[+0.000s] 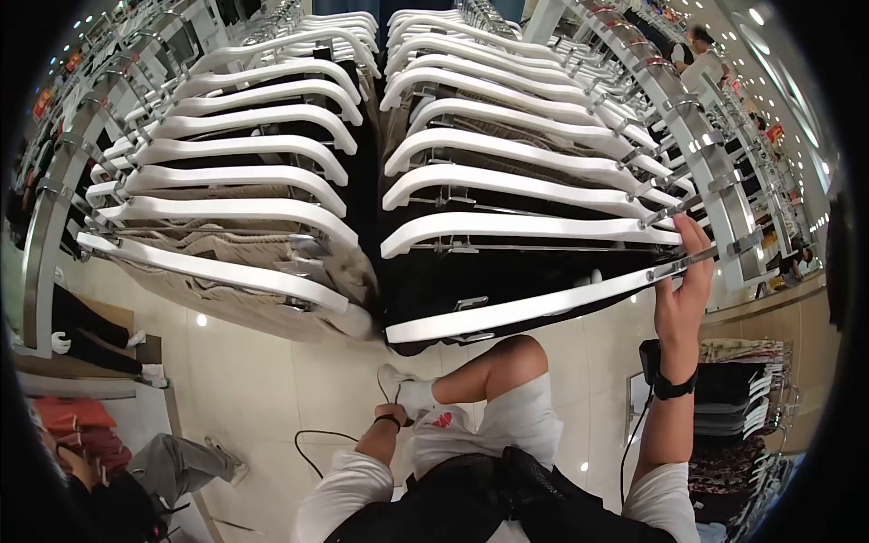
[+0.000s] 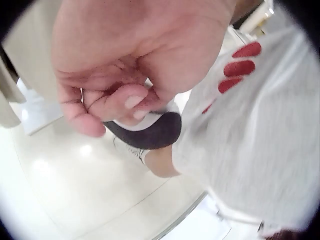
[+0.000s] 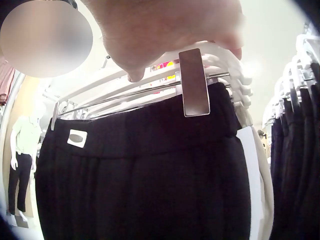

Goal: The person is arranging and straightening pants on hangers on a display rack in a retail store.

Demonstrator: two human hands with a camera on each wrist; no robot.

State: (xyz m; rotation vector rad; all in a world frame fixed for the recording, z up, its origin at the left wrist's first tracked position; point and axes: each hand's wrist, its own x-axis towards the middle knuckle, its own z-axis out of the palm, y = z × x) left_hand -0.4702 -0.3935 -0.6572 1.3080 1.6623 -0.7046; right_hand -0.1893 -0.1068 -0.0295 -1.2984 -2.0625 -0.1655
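My right hand (image 1: 685, 285) is at the hook end of the front white hanger (image 1: 516, 309), thumb on the near side and fingers reaching over behind it. In the right wrist view, black pants (image 3: 145, 175) hang below this hand, held at the waistband by a metal clip (image 3: 195, 82). A small pale label (image 3: 77, 138) sits on the waistband. My left hand (image 2: 130, 65) hangs low beside the light grey shorts (image 2: 250, 135), its fingers loosely curled with nothing seen gripped. A dark curved shape (image 2: 155, 131) shows behind the fingertips.
Two rows of white hangers run away from me, beige pants (image 1: 244, 249) at front left. A metal rail (image 1: 724, 190) stands right of my hand. A mannequin (image 3: 25, 145) appears in the right wrist view. Another person's legs (image 1: 181, 466) are at lower left.
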